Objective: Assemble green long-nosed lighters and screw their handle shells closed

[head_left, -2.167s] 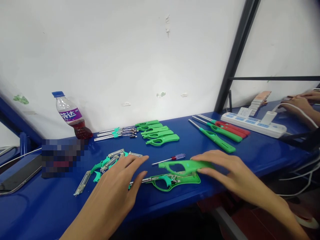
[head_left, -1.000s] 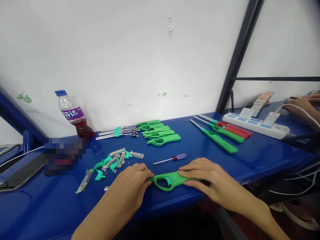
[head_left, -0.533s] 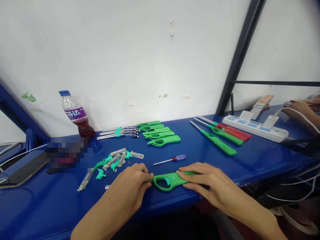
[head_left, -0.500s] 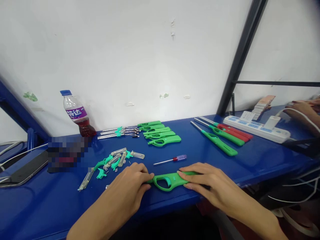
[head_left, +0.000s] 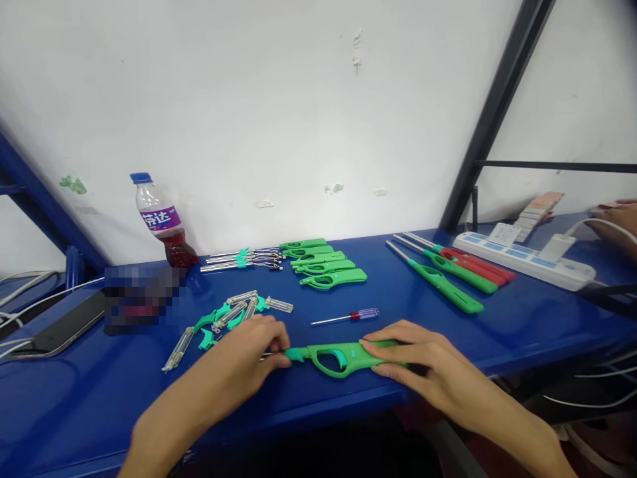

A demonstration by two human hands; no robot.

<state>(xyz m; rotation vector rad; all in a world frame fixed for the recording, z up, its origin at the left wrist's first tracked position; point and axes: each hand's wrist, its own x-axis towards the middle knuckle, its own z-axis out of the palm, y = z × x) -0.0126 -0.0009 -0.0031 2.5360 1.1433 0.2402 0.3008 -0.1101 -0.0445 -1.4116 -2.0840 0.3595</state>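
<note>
Near the front edge of the table lies a green long-necked lighter, its trigger loop facing me. My right hand is closed around the handle's right end, fingers on top and thumb below. Pinched at the neck is my left hand, closed on the lighter's metal tube by a teal collar; most of the tube is hidden behind the fingers. Just beyond the lighter lies a screwdriver with a clear purple and red handle. Left of it are clear fuel tanks and teal plastic pieces in a loose pile.
Green lighter shells and metal tubes with wires lie along the wall. Several long lighters, green and red, rest at right beside a power strip. A drink bottle and a phone are left. Another person's hand shows far right.
My left hand has moved left along the lighter's neck, and the teal collar and a bit of metal tube now show. My right hand keeps its hold. The view has shifted slightly.
</note>
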